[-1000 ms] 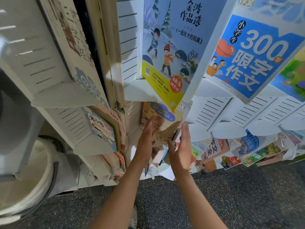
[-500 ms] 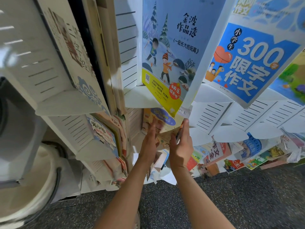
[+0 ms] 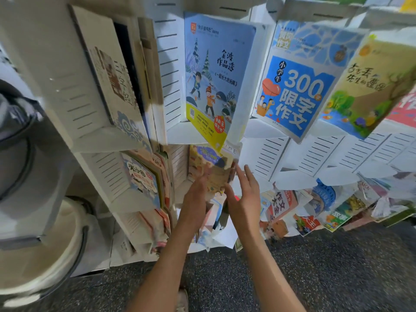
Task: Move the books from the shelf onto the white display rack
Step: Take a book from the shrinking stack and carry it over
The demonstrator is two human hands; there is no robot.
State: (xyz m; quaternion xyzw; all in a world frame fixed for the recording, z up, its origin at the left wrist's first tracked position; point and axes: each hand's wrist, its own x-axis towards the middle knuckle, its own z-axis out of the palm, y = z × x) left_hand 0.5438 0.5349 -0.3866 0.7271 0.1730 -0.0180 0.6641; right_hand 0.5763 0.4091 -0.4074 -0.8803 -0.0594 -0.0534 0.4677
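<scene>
- We see our left hand (image 3: 195,199) flat against the yellow book (image 3: 207,170); its fingertips blur, so we cannot tell the grip.
- Our right hand (image 3: 244,199) hangs open just beside it, holding nothing.
- The book stands in the white display rack (image 3: 171,91) pocket (top hidden behind the snow-scene book (image 3: 213,75)).

A yellow-and-orange picture book (image 3: 210,170) stands upright in a slatted pocket of the white display rack (image 3: 265,154), just above and between both grips, beneath a blue snow-scene book (image 3: 213,75).
</scene>
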